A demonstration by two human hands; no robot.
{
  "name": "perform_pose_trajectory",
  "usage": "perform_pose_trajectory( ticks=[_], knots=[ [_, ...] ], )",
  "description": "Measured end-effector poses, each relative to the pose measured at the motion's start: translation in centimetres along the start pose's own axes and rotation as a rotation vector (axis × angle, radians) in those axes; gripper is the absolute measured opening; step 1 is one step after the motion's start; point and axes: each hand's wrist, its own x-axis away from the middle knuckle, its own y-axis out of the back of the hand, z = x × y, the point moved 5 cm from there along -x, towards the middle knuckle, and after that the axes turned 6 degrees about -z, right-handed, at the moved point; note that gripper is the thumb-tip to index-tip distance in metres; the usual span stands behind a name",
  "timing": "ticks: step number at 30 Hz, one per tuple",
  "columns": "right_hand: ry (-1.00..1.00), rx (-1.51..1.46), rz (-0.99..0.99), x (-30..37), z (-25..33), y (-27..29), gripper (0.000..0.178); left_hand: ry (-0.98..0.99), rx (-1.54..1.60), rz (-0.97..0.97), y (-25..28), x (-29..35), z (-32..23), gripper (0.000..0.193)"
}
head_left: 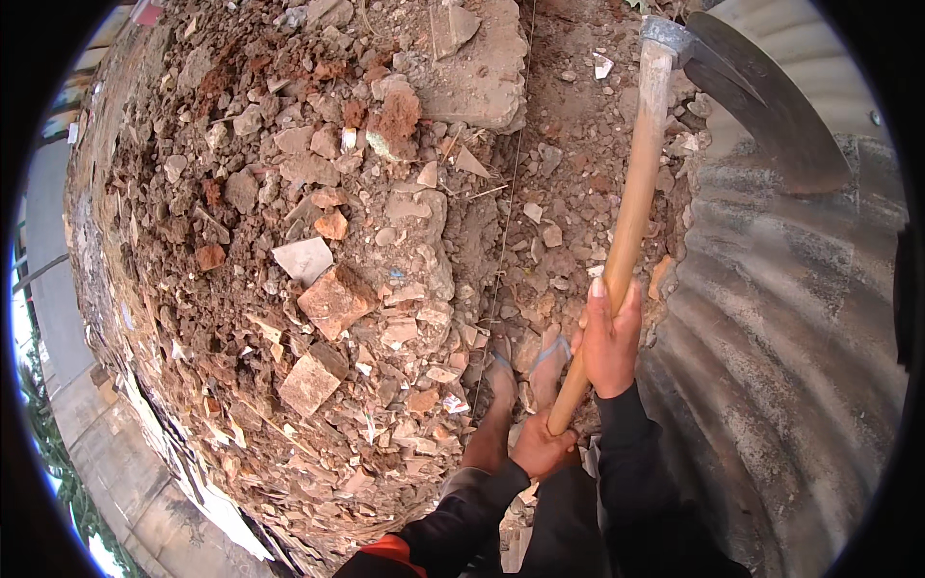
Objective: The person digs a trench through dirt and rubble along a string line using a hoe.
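I hold a hoe (631, 207) with a long wooden handle, raised aslant over the ground. My left hand (542, 445) is wrapped round the lower end of the handle. Higher up the shaft, my right hand (612, 335) grips it with the thumb laid along the wood. The dark metal blade (771, 106) hangs at the upper right, in front of corrugated sheets and apart from the soil. Beneath the handle is a narrow dug trench (568, 125) of brown earth with small stones.
Broken bricks (337, 301), tile shards and loose soil are heaped on the left. A concrete slab (477, 82) borders the trench, and a thin string (514, 173) runs along it. Corrugated metal sheets (771, 318) wall the right side. My sandalled feet (549, 361) stand in the trench.
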Motion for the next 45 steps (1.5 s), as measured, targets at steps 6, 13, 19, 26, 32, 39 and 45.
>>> perform_pose_trajectory(
  ticks=[6,13,19,26,32,39,45],
  knots=[
    [-0.279,0.598,0.218,-10.9,-16.3,-5.7,0.064,0.355,0.69,0.098,-2.5,-7.9,5.6,0.006],
    [-0.179,0.43,0.197,-1.2,-15.9,2.2,0.034,0.127,0.233,-0.1,-5.7,4.0,4.5,0.01],
    [-0.044,-0.271,0.024,-5.8,-6.1,3.2,0.015,-0.227,-0.157,-0.053,-2.2,-6.1,-0.3,0.019],
    [0.043,-0.24,-0.042,-20.2,-5.4,-2.8,0.031,-0.423,-0.456,-0.367,0.1,-20.4,-6.8,0.021],
    [-0.213,-0.211,0.089,-8.7,-10.7,0.6,0.031,-0.259,-0.513,-0.457,-2.1,-6.5,2.2,0.027],
    [0.149,-0.352,-0.075,-21.6,0.0,-0.6,0.021,-0.445,-0.547,-0.41,-1.9,-21.2,-12.1,0.024],
    [-0.191,-0.09,0.072,-18.2,-7.8,-1.5,0.023,-0.23,-0.353,-0.263,-3.1,-13.3,-4.2,0.029]
  ],
)
